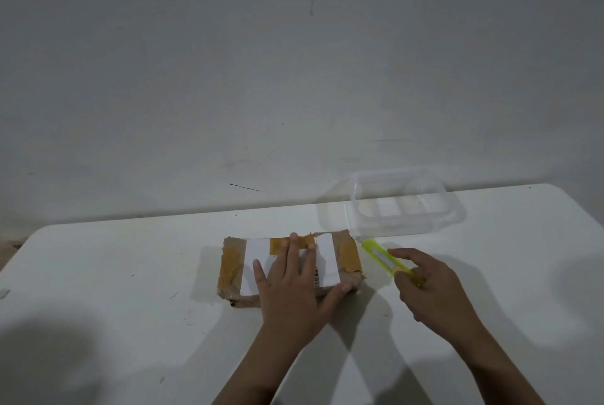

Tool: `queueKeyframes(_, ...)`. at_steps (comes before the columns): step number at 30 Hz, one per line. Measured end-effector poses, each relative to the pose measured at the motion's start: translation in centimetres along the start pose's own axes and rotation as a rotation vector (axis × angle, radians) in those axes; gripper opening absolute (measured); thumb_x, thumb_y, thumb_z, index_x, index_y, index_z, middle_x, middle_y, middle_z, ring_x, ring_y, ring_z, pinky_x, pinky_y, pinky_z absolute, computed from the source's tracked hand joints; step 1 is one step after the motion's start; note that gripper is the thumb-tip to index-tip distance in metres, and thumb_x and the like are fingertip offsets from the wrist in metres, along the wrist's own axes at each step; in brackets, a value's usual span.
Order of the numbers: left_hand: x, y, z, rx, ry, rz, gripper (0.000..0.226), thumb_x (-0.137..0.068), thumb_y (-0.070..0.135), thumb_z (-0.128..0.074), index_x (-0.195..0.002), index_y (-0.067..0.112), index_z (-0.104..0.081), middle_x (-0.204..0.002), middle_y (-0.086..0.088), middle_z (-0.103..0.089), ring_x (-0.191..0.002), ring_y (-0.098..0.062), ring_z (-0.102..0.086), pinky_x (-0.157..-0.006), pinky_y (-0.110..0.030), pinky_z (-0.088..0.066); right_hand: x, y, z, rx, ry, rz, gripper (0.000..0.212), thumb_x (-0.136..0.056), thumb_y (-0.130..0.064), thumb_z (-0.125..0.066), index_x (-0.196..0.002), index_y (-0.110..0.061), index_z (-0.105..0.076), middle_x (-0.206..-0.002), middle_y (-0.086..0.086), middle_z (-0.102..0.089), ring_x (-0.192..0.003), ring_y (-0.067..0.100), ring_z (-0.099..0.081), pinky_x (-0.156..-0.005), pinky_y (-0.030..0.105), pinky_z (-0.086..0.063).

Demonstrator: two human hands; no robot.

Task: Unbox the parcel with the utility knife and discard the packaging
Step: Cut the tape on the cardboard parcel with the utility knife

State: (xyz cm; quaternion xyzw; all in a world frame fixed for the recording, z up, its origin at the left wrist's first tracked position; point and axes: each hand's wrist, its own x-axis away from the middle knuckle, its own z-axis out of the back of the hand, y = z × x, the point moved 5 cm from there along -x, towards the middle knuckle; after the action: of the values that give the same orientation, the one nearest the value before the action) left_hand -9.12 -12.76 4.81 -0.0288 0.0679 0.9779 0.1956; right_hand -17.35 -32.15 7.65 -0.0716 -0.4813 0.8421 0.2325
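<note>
Under your flat left hand (291, 287) lies the taped brown cardboard parcel (287, 265); your right hand (431, 287) grips the yellow-green plastic utility knife (389, 262), pointing past the parcel's right end.

A white table (130, 274), scuffed with small dark marks, stands against the wall. A taped parcel (346, 257) lies flat near its middle. A clear tub (454, 211) sits at the parcel's two o'clock, close to the far edge, apart from the parcel.
</note>
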Motion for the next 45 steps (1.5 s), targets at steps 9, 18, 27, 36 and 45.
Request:
queueKeyframes(9,-0.1,0.2,-0.5,0.049,-0.028,0.012,0.086,-0.081,0.081,-0.019,-0.129,0.021,-0.056,-0.140,-0.011,-0.049,-0.128,-0.031,-0.048,-0.091,-0.062,-0.041,0.4,-2.1,0.1,0.235,0.027,0.135,0.037,-0.081,-0.012,-0.058,-0.112,-0.032,-0.063,-0.063,-0.005,-0.062,-0.050,0.010,-0.056,-0.048,0.021,-0.044)
queueKeyframes(18,-0.7,1.3,0.4,0.065,-0.037,0.022,0.085,-0.079,0.079,-0.019,-0.125,0.020,-0.059,-0.111,-0.019,-0.063,-0.093,-0.037,-0.061,-0.074,-0.047,-0.051,-0.2,-4.7,-1.0,0.573,-0.006,0.283,0.046,-0.091,-0.024,-0.043,-0.136,-0.035,-0.042,-0.092,-0.002,-0.065,-0.077,0.014,-0.052,-0.061,0.022,-0.036)
queueKeyframes(27,-0.6,1.8,0.7,0.053,-0.068,-0.019,0.070,-0.085,0.075,-0.011,-0.134,0.040,-0.046,-0.116,-0.027,-0.059,-0.098,-0.045,-0.059,-0.070,-0.054,-0.051,-0.8,-5.4,-1.0,0.617,-0.012,0.301,0.038,-0.089,-0.022,-0.045,-0.126,-0.029,-0.050,-0.094,-0.001,-0.066,-0.087,0.018,-0.059,-0.064,0.026,-0.043)
queueKeyframes(36,-0.6,1.9,-0.2,-0.001,-0.098,-0.061,0.062,-0.086,0.073,-0.017,-0.128,0.043,-0.051,-0.122,-0.026,-0.058,-0.111,-0.043,-0.057,-0.083,-0.065,-0.044,-0.6,-5.0,-0.7,0.590,0.014,0.305,0.039,-0.089,-0.022,-0.046,-0.127,-0.030,-0.050,-0.092,-0.001,-0.066,-0.070,0.013,-0.048,-0.061,0.025,-0.040)
queueKeyframes(45,-0.6,1.9,0.2,0.017,-0.095,-0.038,0.064,-0.086,0.075,-0.014,-0.125,0.044,-0.054,-0.121,-0.023,-0.058,-0.109,-0.041,-0.057,-0.081,-0.065,-0.044,-0.3,-5.8,-1.2,0.713,-0.031,0.322,0.034,-0.089,-0.022,-0.043,-0.123,-0.026,-0.048,-0.094,0.000,-0.063,-0.085,0.020,-0.060,-0.061,0.026,-0.039)
